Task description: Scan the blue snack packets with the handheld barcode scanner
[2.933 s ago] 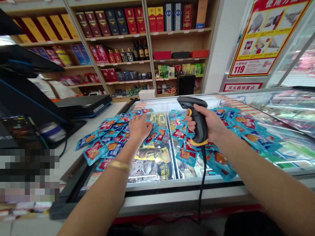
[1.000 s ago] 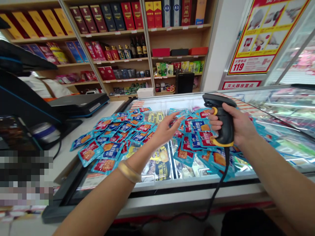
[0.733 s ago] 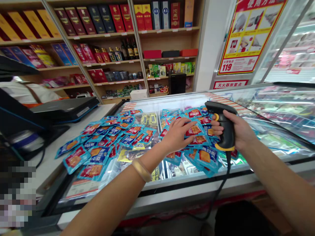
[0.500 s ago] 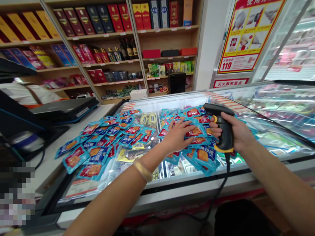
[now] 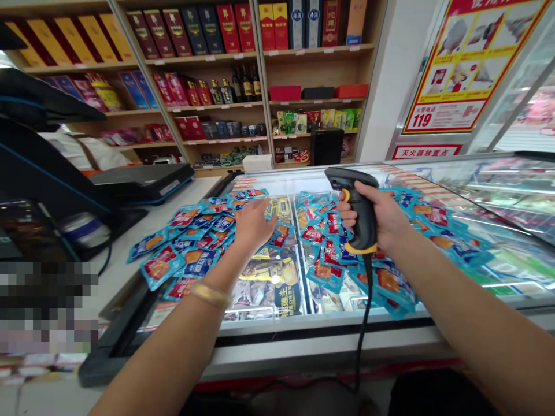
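The right hand (image 5: 381, 211) curls around a corded barcode scanner (image 5: 363, 222), handle upright and nose pointing forward, while the spread left hand (image 5: 254, 228) sits over blue snack packets (image 5: 197, 263) strewn across a glass-topped chest freezer (image 5: 303, 334).

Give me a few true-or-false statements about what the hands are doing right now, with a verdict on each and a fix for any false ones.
The right hand grips a barcode scanner. True.

The left hand is lifting a packet. False: it is open, palm down, over the blue snack packets.

The scanner's cord hangs down from its handle. True.

A gold bangle sits on the right wrist. False: it is on the left wrist.
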{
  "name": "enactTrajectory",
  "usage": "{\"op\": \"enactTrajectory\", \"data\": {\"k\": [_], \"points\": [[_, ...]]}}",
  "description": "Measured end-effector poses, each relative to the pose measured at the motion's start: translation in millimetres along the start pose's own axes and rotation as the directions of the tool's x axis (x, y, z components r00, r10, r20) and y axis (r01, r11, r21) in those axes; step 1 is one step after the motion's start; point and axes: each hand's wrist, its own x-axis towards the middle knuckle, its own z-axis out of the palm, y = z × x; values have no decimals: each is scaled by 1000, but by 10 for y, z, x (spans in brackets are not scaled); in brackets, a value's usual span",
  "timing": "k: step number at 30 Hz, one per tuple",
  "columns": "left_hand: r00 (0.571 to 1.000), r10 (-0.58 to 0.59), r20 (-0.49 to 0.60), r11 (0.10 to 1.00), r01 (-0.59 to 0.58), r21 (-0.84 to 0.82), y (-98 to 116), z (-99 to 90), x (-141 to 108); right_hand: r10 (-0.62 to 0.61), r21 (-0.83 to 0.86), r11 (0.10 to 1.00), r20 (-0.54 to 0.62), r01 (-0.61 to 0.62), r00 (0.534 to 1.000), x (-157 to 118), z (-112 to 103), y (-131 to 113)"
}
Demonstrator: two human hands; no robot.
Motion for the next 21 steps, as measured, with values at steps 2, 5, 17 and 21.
{"op": "enactTrajectory", "data": {"k": [2, 5, 17, 21], "points": [[992, -113, 50, 989, 107, 105, -132, -25, -9, 32, -12, 999, 40, -32, 999, 130, 110, 98], [970, -181, 163, 970, 149, 190, -222, -37, -31, 69, -22, 998, 75, -67, 995, 253, 152, 248], [954, -182, 239, 959, 118, 258, -147, -78, -37, 126, -109, 987, 94, -116, 988, 244, -9, 474], [955, -147, 256, 951, 66, 301, -103, -96, -50, 116, -93, 990, 80, -108, 990, 251, -10, 481]]}}
